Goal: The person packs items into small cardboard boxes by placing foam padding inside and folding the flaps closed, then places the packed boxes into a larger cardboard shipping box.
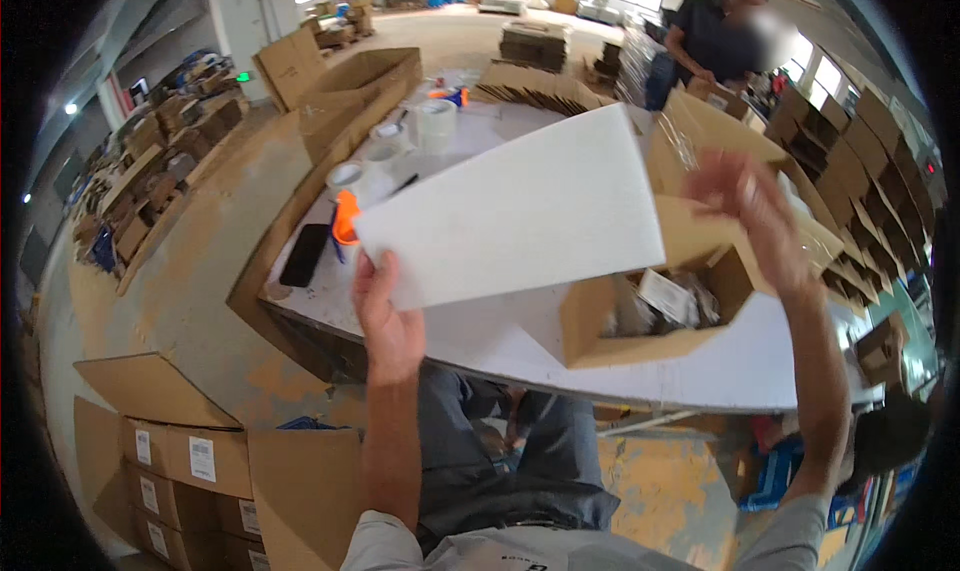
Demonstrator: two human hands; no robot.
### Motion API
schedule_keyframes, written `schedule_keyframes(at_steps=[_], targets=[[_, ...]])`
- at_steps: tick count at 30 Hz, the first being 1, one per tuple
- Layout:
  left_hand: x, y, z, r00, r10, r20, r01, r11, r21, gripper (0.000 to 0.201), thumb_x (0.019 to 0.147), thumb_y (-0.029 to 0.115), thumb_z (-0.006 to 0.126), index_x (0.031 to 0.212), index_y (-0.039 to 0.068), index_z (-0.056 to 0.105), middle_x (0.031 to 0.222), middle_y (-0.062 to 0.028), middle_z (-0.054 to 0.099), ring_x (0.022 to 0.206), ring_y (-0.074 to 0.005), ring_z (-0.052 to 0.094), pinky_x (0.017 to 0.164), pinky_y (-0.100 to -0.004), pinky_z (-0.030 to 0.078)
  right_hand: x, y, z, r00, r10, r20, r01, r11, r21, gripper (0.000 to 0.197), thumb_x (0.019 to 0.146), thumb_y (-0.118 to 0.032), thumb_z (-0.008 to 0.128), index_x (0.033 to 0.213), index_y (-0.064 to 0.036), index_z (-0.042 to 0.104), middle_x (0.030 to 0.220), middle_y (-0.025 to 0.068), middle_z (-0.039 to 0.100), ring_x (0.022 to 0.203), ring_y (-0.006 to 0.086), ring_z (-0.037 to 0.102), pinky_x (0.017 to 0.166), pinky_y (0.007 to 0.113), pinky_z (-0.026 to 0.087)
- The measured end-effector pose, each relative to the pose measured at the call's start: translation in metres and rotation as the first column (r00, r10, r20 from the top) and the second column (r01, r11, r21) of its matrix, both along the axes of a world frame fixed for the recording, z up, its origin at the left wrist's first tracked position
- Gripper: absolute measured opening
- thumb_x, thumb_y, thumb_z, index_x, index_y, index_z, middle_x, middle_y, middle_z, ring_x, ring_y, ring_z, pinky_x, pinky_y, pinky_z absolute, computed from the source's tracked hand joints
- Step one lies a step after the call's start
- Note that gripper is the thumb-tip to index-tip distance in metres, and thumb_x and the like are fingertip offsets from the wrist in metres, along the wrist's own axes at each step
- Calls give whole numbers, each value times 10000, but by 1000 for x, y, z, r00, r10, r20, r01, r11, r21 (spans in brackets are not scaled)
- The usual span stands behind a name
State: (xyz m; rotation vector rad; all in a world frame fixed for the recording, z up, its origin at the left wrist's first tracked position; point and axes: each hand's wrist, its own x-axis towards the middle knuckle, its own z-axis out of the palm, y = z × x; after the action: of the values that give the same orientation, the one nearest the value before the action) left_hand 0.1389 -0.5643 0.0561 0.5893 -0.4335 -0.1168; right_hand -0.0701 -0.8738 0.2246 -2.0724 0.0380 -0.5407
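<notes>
My left hand (388, 311) grips the near left corner of a white flat sheet (520, 206), which looks like a foam sheet, thumb on top and fingers under it. The sheet is held tilted above the white table (480, 341). My right hand (735, 191) is raised just past the sheet's right end, apart from it, its fingers spread and smeared by motion. Below the sheet's right corner stands an open cardboard box (640, 351) with clear-wrapped items and a white packet (667, 296) inside.
Tape rolls (435, 129), an orange tape dispenser (345, 219) and a black phone (305, 255) lie on the left. Another open carton (690, 136) stands at the right, a person (715, 36) beyond it. A large carton (185, 471) of labelled boxes sits at lower left.
</notes>
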Motion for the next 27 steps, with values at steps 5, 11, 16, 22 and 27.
schedule_keyframes(at_steps=[5,11,16,22,27], targets=[[-23,-13,34,950,82,300,-137,977,165,359,997,162,606,1303,-18,551,1211,-69,633,1108,-133,569,997,-316,411,2,22,53,949,56,311,179,714,-677,624,904,-417,707,1382,-54,537,1305,160,629,1218,293,603,1021,473,495],[-56,-59,56,892,-24,451,-64,982,180,321,956,155,695,1190,-29,577,1043,-46,660,925,-56,570,802,-210,443,-9,63,39,992,-126,-23,39,468,-883,509,807,-124,796,1269,-37,603,1198,167,685,1102,254,676,958,438,535],[-59,-94,43,788,91,609,-207,971,121,665,878,316,790,1366,-5,472,1259,-108,595,1135,-159,540,993,-343,400,-24,36,22,982,-187,-30,97,630,-770,346,837,-79,764,1153,-13,640,979,127,715,961,219,702,864,377,559],[-66,-117,-20,803,-225,551,-187,784,592,1122,742,473,855,1551,61,195,1581,-213,189,1470,-362,205,1179,-505,224,-38,2,-24,968,-245,51,212,697,-685,244,816,8,670,1044,0,585,959,112,647,866,218,640,766,349,515],[-49,-145,-64,788,-293,541,-124,785,606,1108,689,223,865,1577,146,206,1532,-138,367,1421,-323,343,1108,-469,310,-30,-9,-56,986,-146,76,153,644,-749,294,638,77,621,848,-47,457,821,125,500,812,375,539,688,430,445]])
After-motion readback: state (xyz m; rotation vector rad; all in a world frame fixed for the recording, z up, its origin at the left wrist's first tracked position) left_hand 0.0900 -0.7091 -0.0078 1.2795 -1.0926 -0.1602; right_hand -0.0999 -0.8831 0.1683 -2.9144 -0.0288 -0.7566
